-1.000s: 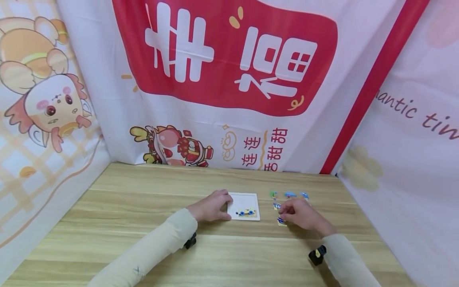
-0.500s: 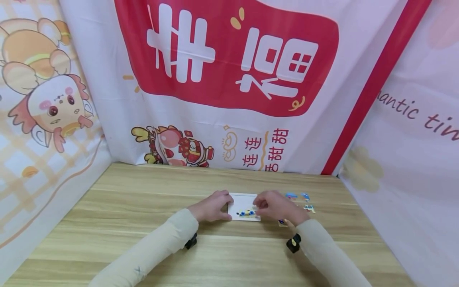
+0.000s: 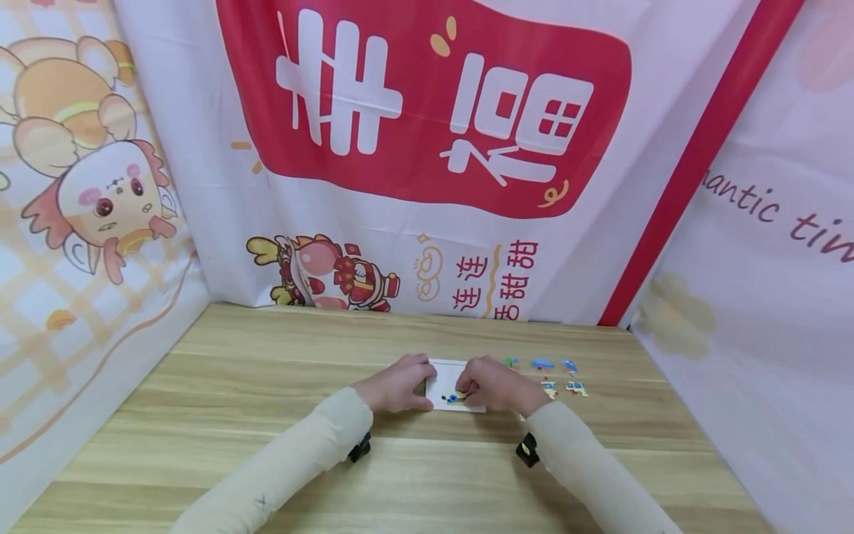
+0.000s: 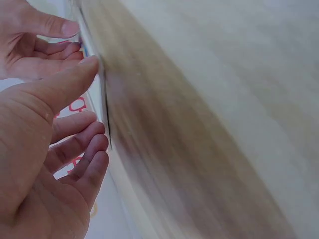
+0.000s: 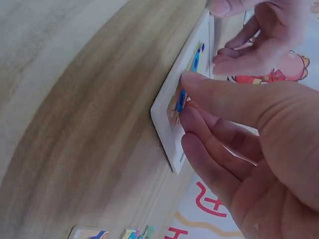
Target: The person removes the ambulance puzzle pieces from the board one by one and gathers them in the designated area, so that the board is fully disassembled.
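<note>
A small white puzzle board (image 3: pixel 443 377) lies on the table between my hands. Its left edge is held by my left hand (image 3: pixel 399 383), thumb at the near corner and fingers farther along. Over the board's right part is my right hand (image 3: pixel 497 384), thumb and forefinger pinched together at a puzzle piece that they mostly hide. Yellow pieces with a blue wheel (image 3: pixel 454 398) lie along the board's near side. In the right wrist view, a blue wheel (image 5: pixel 180 101) shows beside the right thumb and fingertips, low against the board.
Right of the board lie several loose puzzle pieces, among them a blue one (image 3: pixel 543 363) and one with windows (image 3: pixel 575 388). The wooden table (image 3: pixel 300 348) runs back to a printed cloth (image 3: pixel 427 259). Cloth also hangs at both sides.
My right hand has moved left from the loose pieces to the board, then down onto its near right part. My left hand has stayed at the board's left edge.
</note>
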The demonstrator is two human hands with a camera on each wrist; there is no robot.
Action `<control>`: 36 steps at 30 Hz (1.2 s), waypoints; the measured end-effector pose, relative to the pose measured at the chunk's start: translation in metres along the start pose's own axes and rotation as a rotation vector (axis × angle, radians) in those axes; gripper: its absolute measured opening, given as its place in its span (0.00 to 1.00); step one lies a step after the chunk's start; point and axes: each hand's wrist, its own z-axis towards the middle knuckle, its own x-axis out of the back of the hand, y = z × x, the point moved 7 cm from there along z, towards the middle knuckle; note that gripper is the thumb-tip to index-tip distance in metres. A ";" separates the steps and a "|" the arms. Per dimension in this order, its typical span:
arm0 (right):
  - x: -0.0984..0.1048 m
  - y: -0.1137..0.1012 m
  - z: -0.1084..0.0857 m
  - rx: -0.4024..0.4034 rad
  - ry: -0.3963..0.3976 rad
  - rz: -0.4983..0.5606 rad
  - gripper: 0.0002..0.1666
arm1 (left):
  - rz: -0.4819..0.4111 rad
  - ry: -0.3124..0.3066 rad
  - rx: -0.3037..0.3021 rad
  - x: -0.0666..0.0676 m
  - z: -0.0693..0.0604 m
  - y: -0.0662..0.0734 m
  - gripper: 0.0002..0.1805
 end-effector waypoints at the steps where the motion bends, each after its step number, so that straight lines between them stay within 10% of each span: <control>1: 0.000 0.000 0.000 0.001 0.004 -0.013 0.08 | 0.002 -0.002 -0.001 0.000 0.001 0.000 0.29; 23: -0.002 -0.002 0.002 0.006 0.103 -0.090 0.11 | -0.008 0.013 -0.108 -0.004 0.010 0.020 0.20; 36: 0.002 0.000 -0.005 0.037 0.110 0.093 0.03 | -0.037 0.003 -0.092 -0.008 0.011 0.020 0.21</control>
